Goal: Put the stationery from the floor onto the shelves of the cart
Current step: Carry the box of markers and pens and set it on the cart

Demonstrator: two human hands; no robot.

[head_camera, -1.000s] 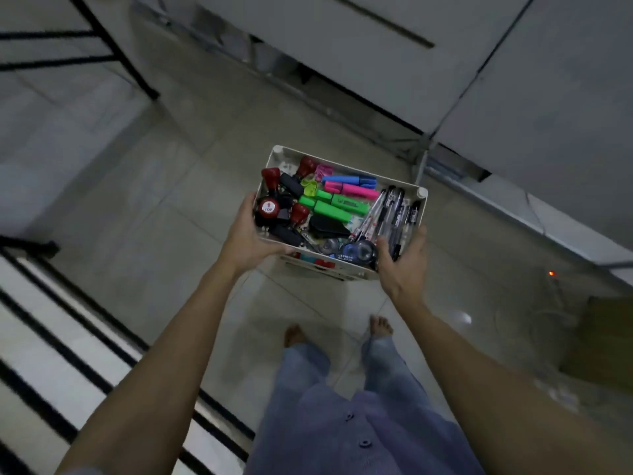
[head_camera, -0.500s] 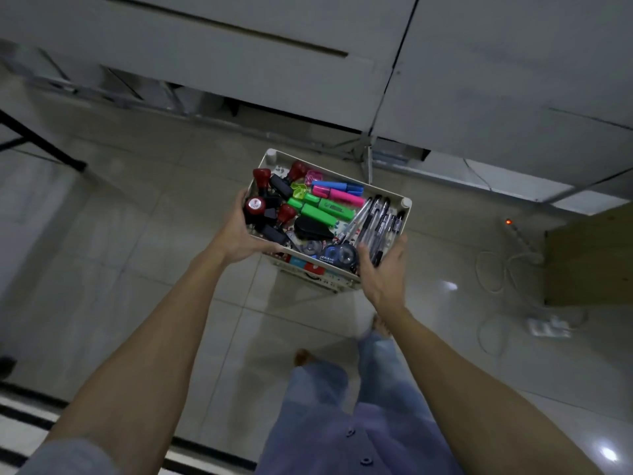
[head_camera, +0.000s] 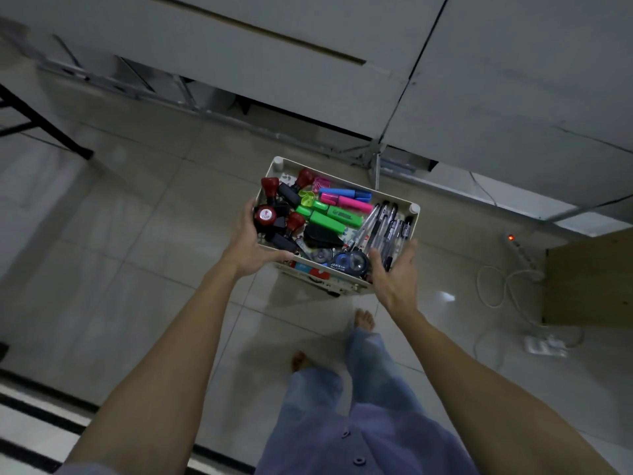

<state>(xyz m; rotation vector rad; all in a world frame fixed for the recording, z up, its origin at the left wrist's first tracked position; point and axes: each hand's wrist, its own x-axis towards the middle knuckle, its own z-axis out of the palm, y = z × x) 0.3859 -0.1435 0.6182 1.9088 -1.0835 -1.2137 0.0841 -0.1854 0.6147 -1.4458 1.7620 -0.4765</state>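
Cream-white plastic rectangular tray (head_camera: 346,182), w/ round posts at its corners, is held up in the air above the pale tiled floor (head_camera: 120,234), between both hands. Left hand (head_camera: 247,247) grips the tray's left wall: thumb hooked over the rim, fingers curled underneath toward the near edge. Right hand (head_camera: 394,273) holds the near right corner, thumb over the rim by the pens, fingers wrapped around the right side (fingertips under the tray can't be seen).

Inside the tray, stationery lies packed close:
- left side: dark red-topped black stamps (head_camera: 270,197), one w/ a round red "TOP" label facing up
- middle: two bright green highlighters (head_camera: 330,217) lying diagonally, side by side
- far side: a pink highlighter (head_camera: 349,203) just beside a blue highlighter (head_camera: 346,193)
- right side: a bunch of clear-barrelled black pens (head_camera: 385,228), roughly parallel, along the right wall
- near edge: a blue and black correction tape dispenser (head_camera: 351,262), a black teardrop-shaped item (head_camera: 322,234) just behind it

The tray's near outer wall carries small red and blue stickers. Below the tray, bare feet and blue-grey trousers (head_camera: 342,406) stand on the floor. Grey table tops (head_camera: 513,80) on metal frames fill the upper part of the view. At right, a white power strip w/ a lit red switch (head_camera: 519,250) and its looped cable lie on the floor next to a brown cardboard box (head_camera: 589,279).
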